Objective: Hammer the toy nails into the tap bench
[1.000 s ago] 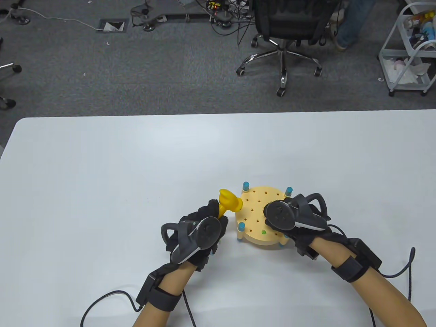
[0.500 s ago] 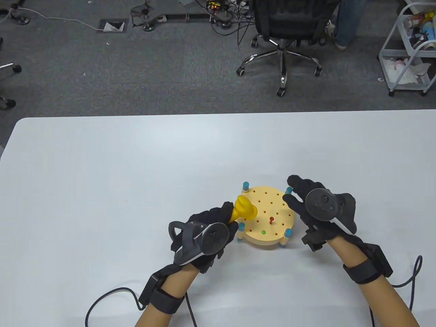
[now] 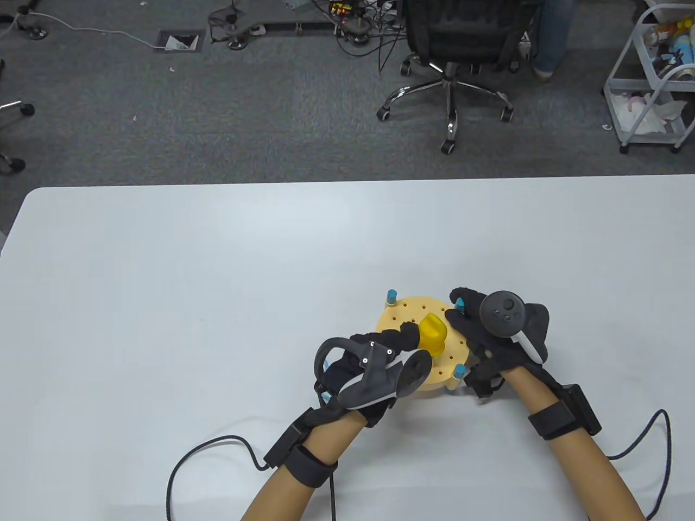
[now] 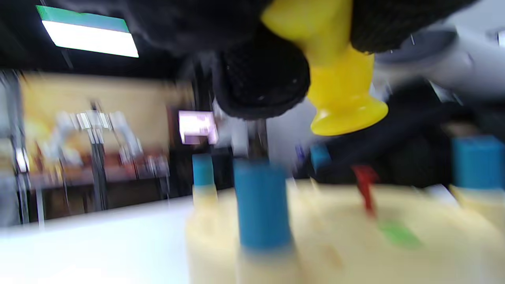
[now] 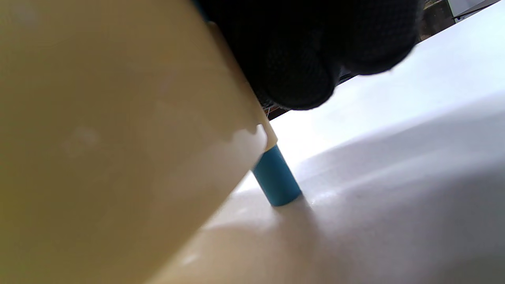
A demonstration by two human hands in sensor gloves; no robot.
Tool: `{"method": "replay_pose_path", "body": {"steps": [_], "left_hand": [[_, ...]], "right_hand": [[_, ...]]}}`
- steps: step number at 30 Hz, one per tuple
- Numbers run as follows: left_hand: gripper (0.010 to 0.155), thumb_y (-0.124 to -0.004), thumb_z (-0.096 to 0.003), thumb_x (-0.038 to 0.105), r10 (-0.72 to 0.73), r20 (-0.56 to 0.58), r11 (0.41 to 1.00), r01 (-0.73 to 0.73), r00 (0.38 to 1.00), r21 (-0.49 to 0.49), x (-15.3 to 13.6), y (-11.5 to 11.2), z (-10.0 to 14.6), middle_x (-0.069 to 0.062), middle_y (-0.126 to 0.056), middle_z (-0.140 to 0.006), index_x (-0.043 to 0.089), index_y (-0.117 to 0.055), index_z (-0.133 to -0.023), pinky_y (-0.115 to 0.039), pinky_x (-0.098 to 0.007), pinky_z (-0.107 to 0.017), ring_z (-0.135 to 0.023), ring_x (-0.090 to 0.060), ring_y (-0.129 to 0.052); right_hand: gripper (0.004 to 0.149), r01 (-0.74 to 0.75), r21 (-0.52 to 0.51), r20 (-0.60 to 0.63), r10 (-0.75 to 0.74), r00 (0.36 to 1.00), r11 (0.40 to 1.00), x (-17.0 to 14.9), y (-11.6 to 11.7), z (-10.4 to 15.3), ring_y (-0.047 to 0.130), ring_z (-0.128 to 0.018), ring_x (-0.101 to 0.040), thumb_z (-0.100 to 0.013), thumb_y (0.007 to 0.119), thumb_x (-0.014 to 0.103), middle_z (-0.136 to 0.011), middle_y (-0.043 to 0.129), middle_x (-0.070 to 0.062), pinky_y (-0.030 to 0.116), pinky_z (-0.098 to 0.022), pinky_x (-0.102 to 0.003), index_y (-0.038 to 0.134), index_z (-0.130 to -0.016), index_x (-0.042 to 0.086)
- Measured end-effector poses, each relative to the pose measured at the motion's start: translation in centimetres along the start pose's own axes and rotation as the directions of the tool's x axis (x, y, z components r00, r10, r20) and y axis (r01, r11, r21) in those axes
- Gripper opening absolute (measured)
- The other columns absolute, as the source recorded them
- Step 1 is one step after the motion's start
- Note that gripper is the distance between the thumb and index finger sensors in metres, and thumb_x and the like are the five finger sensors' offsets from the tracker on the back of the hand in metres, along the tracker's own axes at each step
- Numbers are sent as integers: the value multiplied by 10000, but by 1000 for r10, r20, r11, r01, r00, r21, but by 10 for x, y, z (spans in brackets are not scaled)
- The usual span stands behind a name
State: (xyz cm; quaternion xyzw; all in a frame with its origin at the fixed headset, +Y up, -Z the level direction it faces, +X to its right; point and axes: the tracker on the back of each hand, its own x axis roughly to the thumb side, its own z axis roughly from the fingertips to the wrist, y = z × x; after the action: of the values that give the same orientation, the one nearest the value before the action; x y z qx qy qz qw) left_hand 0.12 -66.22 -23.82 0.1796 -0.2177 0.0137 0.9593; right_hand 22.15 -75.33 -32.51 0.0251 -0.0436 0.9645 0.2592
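The round wooden tap bench [image 3: 402, 317] with blue corner pegs stands on the white table. My left hand [image 3: 404, 336] grips the handle of the yellow toy hammer [image 3: 433, 332] and holds its head over the middle of the bench. In the left wrist view the hammer head [image 4: 343, 98] hangs a little above an upright red nail [image 4: 365, 185], and a green nail head [image 4: 398, 232] lies flush in the bench. My right hand [image 3: 461, 315] holds the bench's right rim. In the right wrist view its fingers [image 5: 315, 51] curl over the bench wall [image 5: 118, 138].
The white table [image 3: 217, 298] stretches far to the left and behind the bench. A blue bench leg [image 5: 276, 181] stands on the table by my right hand. Glove cables [image 3: 217, 450] trail near the front edge. An office chair [image 3: 456, 49] stands on the floor beyond.
My left hand swung the hammer right, from the bench's left edge to over the red nail. My right hand came off the bench top and settled on its right rim.
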Motion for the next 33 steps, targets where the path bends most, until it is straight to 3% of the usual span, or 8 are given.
{"method": "replay_pose_path", "body": {"steps": [3, 7, 9, 11, 14, 16, 27, 33], "left_hand": [[641, -698, -381, 545, -255, 48, 925, 258, 966, -280, 18, -17, 4, -38, -988, -501, 217, -681, -930, -805, -315, -113, -78, -94, -890], [635, -747, -341, 532, -256, 96, 965, 248, 962, 90, 30, -8, 10, -64, -1039, -446, 215, -783, -890, -805, -337, -79, -36, -116, -890], [631, -785, -363, 489, -231, 167, 939, 264, 959, -222, 38, -21, 4, -129, -1050, -438, 150, -810, -895, -797, -373, -64, -27, -160, -897], [632, -718, -357, 542, -340, 140, 932, 353, 930, -84, 41, -15, 7, -52, -1019, -472, 227, -747, -904, -812, -329, -107, -67, -105, -896], [631, -753, -358, 515, -227, 77, 973, 229, 971, -12, 37, -1, 7, -91, -1039, -448, 180, -792, -892, -806, -351, -81, -43, -132, -897], [629, -765, -372, 506, -195, 163, 936, 234, 967, -265, 38, -15, 4, -114, -1031, -459, 169, -788, -902, -797, -359, -90, -55, -143, -894], [635, -712, -382, 536, 224, -53, 974, -221, 973, 44, -24, 32, 16, -65, -1011, -524, 207, -722, -925, -811, -349, -144, -123, -137, -922], [638, -713, -382, 537, 225, -139, 974, -223, 964, 32, -51, 24, 19, -65, -1007, -537, 210, -716, -929, -810, -350, -152, -135, -140, -924]], "right_hand": [[581, -8, 4, 1, 8, 1000, 1000, 0, 0, 0, 921, -639, -275, -430, 698, 443, -860, 845, -106, 779, -481, -429, 677, -944, 175], [578, -14, 9, 3, 14, 1000, 1000, 0, 1, 0, 920, -641, -274, -432, 693, 444, -862, 843, -103, 778, -482, -429, 674, -944, 177], [576, -13, 11, 4, 13, 1000, 1000, 0, 1, 0, 920, -641, -274, -433, 691, 444, -862, 842, -103, 777, -483, -429, 674, -944, 180], [577, -16, 13, 4, 16, 1000, 1000, 1, 1, -1, 920, -642, -275, -433, 690, 444, -862, 842, -103, 777, -484, -430, 672, -945, 179], [575, -17, 13, 6, 17, 1000, 1000, 0, 1, -1, 920, -642, -274, -433, 688, 445, -862, 842, -101, 777, -484, -429, 672, -944, 181], [576, -15, 13, 5, 15, 1000, 1000, 0, 1, -1, 919, -642, -274, -434, 687, 445, -863, 841, -104, 776, -484, -430, 670, -945, 179], [643, -130, -16, -56, 128, 990, 991, -32, -57, 18, 915, -639, -296, -428, 705, 459, -873, 838, -141, 772, -482, -440, 667, -979, 131], [563, -429, 156, -49, 441, 896, 890, -53, -23, 25, 952, -564, -252, -417, 756, 424, -771, 915, -91, 800, -457, -415, 742, -916, 165]]}}
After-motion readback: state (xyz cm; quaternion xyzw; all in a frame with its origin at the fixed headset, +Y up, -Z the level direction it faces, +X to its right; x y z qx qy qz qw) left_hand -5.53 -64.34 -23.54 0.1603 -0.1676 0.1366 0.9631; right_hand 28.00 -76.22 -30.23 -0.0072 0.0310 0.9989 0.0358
